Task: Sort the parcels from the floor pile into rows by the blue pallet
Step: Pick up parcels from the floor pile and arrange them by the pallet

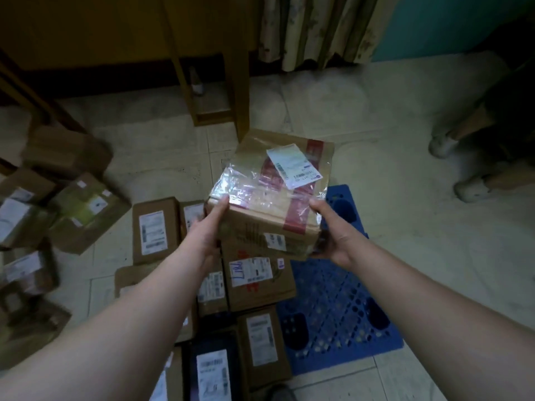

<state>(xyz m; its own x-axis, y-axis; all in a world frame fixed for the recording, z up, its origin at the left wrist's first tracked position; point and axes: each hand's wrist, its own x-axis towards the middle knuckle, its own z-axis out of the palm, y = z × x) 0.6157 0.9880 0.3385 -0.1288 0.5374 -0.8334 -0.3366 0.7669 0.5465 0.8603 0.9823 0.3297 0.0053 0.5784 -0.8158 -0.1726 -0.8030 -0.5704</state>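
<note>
A cardboard parcel (272, 186) wrapped in clear tape, with red tape bands and a white label, is held up in the air at the middle of the view. My left hand (207, 230) grips its left side and my right hand (335, 230) grips its right lower corner. Below it lies the blue pallet (335, 308), a perforated plastic grid on the floor. Left of the pallet several labelled parcels (259, 282) lie flat in rows. A loose pile of parcels (81, 209) sits at the far left.
A wooden table leg (240, 82) and frame stand behind the held parcel. A curtain (315, 27) hangs at the back. Another person's feet (469, 189) are on the pale tiled floor at the right. A dark parcel (214, 371) lies near the bottom edge.
</note>
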